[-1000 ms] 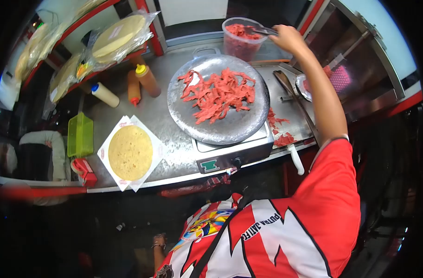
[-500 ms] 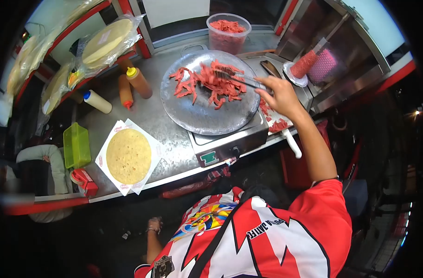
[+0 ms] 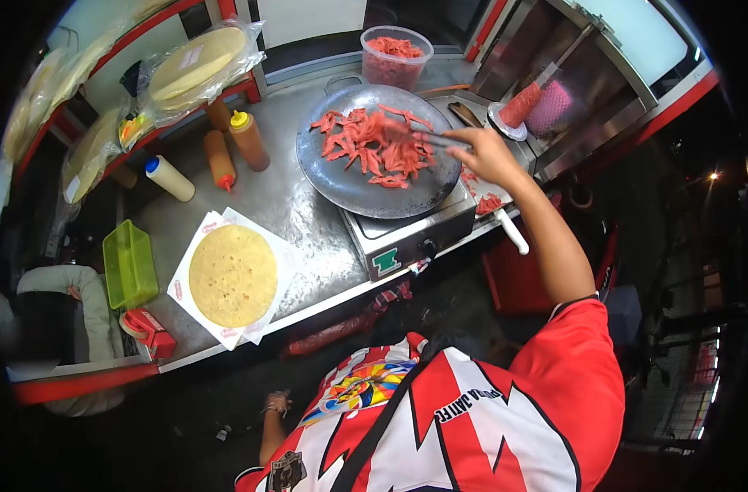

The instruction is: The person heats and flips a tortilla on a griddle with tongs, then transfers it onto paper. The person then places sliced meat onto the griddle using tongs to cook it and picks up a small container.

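Observation:
My right hand is closed around a pair of dark metal tongs, whose far ends are blurred among red meat strips. The strips lie on a round metal griddle atop a boxy stove. Low beside my striped shirt hangs my left hand, away from the counter; it is small and dim, so its fingers are unclear. Left of the stove, a round flatbread rests on white paper sheets. Beside the griddle, a white-handled knife lies near chopped meat.
A clear tub of meat stands behind the griddle. Sauce bottles, a green basket and a red tape dispenser are to the left. A meat spit stands right; bagged flatbreads sit on a shelf. Another person's sleeve shows at far left.
My right hand and the tongs have shifted slightly, and the meat strips are spread differently on the griddle. The whole view has turned a little. My left hand still hangs low.

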`<state>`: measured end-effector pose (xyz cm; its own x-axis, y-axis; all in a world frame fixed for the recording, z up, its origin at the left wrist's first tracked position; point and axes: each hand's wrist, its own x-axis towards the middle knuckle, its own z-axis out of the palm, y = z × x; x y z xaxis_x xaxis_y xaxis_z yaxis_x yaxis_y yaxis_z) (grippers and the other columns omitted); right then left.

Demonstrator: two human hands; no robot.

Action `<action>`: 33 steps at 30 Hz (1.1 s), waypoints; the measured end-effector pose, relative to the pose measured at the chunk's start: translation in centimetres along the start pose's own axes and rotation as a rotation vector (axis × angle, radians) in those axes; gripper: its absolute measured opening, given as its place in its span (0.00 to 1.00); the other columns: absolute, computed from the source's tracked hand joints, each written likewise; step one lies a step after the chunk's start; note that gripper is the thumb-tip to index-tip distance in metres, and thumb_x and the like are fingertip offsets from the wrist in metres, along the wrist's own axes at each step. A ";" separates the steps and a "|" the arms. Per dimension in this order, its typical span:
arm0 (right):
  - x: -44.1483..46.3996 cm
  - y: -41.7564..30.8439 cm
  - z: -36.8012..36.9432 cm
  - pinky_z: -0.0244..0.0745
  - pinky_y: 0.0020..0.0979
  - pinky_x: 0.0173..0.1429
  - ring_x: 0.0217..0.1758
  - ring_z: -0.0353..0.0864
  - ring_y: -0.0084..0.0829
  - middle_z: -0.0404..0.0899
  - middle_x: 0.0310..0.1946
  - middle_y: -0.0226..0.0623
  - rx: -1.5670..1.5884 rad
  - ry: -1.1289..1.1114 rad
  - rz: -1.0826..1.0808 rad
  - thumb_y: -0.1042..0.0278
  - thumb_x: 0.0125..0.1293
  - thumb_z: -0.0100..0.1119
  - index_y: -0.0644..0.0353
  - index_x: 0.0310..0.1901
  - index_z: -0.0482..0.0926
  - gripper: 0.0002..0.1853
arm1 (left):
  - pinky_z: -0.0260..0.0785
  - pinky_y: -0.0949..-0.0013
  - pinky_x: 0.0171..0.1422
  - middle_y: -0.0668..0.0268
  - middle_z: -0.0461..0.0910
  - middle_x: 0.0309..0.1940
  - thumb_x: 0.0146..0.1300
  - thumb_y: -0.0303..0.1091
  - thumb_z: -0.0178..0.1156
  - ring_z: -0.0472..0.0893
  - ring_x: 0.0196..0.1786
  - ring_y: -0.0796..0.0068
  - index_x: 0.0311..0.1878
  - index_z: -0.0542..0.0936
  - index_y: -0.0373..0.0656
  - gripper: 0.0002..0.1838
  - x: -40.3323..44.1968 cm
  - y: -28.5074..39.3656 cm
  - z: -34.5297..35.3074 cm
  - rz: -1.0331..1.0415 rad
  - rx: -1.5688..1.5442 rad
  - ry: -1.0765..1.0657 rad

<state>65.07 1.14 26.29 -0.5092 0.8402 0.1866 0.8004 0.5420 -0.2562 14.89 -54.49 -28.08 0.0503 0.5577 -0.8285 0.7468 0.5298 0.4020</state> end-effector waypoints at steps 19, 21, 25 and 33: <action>8.6 -10.1 -0.4 0.82 0.50 0.62 0.53 0.89 0.56 0.89 0.48 0.58 -0.054 -0.101 0.100 0.48 0.71 0.66 0.59 0.56 0.89 0.23 | 0.80 0.63 0.39 0.63 0.90 0.45 0.77 0.44 0.52 0.88 0.32 0.72 0.56 0.87 0.45 0.19 0.4 1.4 -3.8 -0.189 -0.341 0.055; 9.3 -6.7 6.9 0.82 0.51 0.60 0.51 0.89 0.56 0.89 0.46 0.57 -0.052 0.016 -0.045 0.50 0.71 0.66 0.58 0.57 0.88 0.23 | 0.79 0.63 0.38 0.62 0.90 0.43 0.76 0.46 0.53 0.87 0.32 0.71 0.55 0.87 0.44 0.20 -0.1 2.6 -5.4 -0.214 -0.370 0.075; 3.9 -3.9 1.3 0.82 0.50 0.57 0.47 0.90 0.54 0.90 0.42 0.54 -0.120 -0.070 0.077 0.54 0.70 0.68 0.55 0.59 0.88 0.20 | 0.80 0.63 0.36 0.59 0.91 0.40 0.76 0.47 0.56 0.87 0.29 0.69 0.55 0.85 0.40 0.21 1.3 1.6 -4.4 -0.132 -0.494 0.223; -6.1 -0.7 0.2 0.82 0.46 0.51 0.50 0.89 0.53 0.89 0.48 0.52 0.036 -0.107 0.084 0.59 0.70 0.70 0.58 0.58 0.88 0.19 | 0.81 0.53 0.48 0.58 0.91 0.48 0.72 0.45 0.60 0.90 0.43 0.61 0.53 0.87 0.48 0.15 0.9 -0.2 0.8 0.065 0.248 -0.014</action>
<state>67.54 -4.37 25.19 -0.4736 0.8786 0.0616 0.8306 0.4688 -0.3004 15.29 -54.56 -29.22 0.1112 0.5757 -0.8101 0.8814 0.3194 0.3479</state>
